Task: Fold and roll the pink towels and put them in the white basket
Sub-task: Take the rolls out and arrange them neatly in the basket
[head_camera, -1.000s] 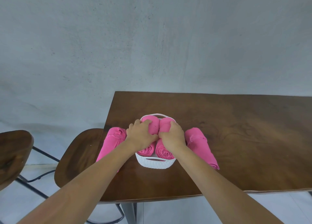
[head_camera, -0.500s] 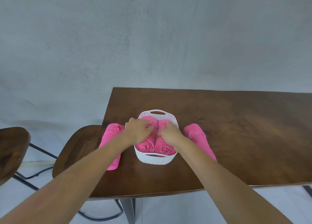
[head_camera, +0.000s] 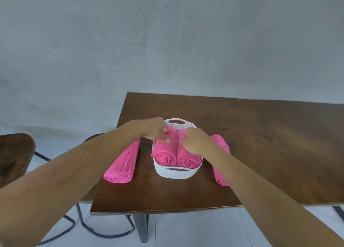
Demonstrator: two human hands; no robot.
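Observation:
A white basket (head_camera: 176, 172) stands on the dark wooden table (head_camera: 260, 144) and holds two rolled pink towels side by side. My left hand (head_camera: 155, 130) pinches the fabric at the far end of the left roll (head_camera: 164, 154). My right hand (head_camera: 195, 141) lies over the right roll (head_camera: 188, 161) with its fingers curled into the cloth. Another rolled pink towel (head_camera: 122, 164) lies on the table left of the basket. A further one (head_camera: 220, 175) lies to the basket's right, partly hidden by my right forearm.
Two wooden stools with black metal legs, one (head_camera: 15, 153) at far left and one (head_camera: 89, 142) under my left arm, stand by the table's left edge. A grey wall rises behind. The table stretches bare to the right of the towels.
Both hands have slid from the middle of the rolls toward their far ends, uncovering the near spiral ends. The left hand went from pressing to pinching the fabric.

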